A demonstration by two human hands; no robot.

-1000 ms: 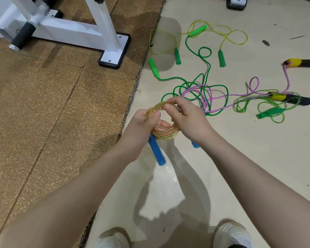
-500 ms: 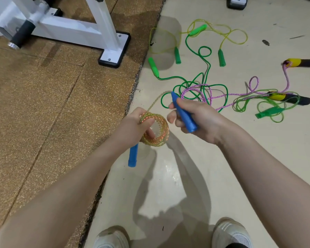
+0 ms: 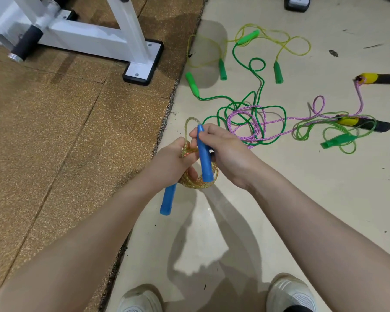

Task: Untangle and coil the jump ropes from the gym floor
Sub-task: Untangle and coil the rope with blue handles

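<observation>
Gym floor underfoot: brown speckled rubber mat (image 3: 54,136) on the left, pale smooth floor (image 3: 302,199) on the right, seam running diagonally between them. Upper left, white machine frame (image 3: 95,39) stands on the mat, 1 black foam grip (image 3: 26,43) projecting from it, its foot plate (image 3: 142,66) near the mat edge. Centre, held above the pale floor: left hand (image 3: 169,163) clenched around a coil of yellow-orange rope (image 3: 198,181), fingers curled through the loops; 1 blue handle (image 3: 169,200) hangs below this hand, pointing down. Right hand (image 3: 225,152) just beside it pinches a 2nd blue handle (image 3: 204,154) between thumb and fingers, handle roughly upright and lying across the coil; a short loop of the same rope arcs up from its top end. Beyond the hands, on the floor: tangle of dark green rope (image 3: 252,118) with bright green handles, interlaced with a pink braided rope (image 3: 245,122). Farther back, yellow translucent rope (image 3: 288,41) with green handles. Far right, light green rope (image 3: 338,131) looped over a yellow-and-black handle (image 3: 360,122); another yellow-and-black handle (image 3: 378,78) lies apart, above it. Bottom edge: 2 pale shoes (image 3: 288,293).
</observation>
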